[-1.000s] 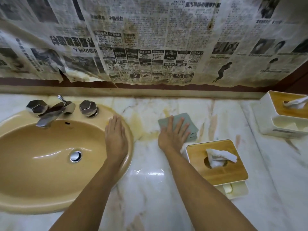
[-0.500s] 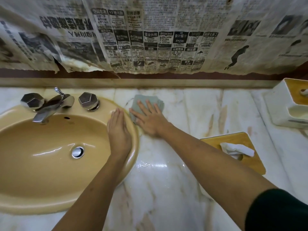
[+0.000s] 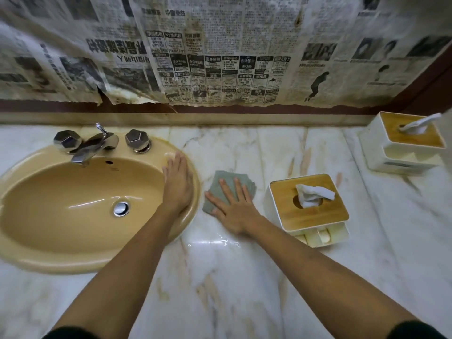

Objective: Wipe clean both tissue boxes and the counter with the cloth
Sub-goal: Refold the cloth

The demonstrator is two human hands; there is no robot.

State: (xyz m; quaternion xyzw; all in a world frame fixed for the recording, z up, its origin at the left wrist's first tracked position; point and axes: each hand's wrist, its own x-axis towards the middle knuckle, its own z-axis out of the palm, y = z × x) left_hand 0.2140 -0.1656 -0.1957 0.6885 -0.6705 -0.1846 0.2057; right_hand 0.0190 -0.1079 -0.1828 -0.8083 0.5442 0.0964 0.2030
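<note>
A folded grey-green cloth (image 3: 225,182) lies flat on the white marble counter (image 3: 244,277), between the sink and the near tissue box. My right hand (image 3: 234,206) presses down on the cloth with fingers spread. My left hand (image 3: 177,184) rests flat, fingers together, on the sink's right rim and holds nothing. The near tissue box (image 3: 309,209), white with a wooden lid and a tissue sticking out, stands just right of my right hand. A second, similar tissue box (image 3: 403,143) stands at the back right by the wall.
A tan oval sink (image 3: 73,206) with a chrome tap (image 3: 93,145) and two knobs fills the left side. Stained newspaper (image 3: 220,57) covers the wall behind the counter. A wet sheen shows on the marble below my right hand.
My right hand has slid the cloth from the back of the counter near the sink's rim toward me and to the right. My left hand stays on the sink rim.
</note>
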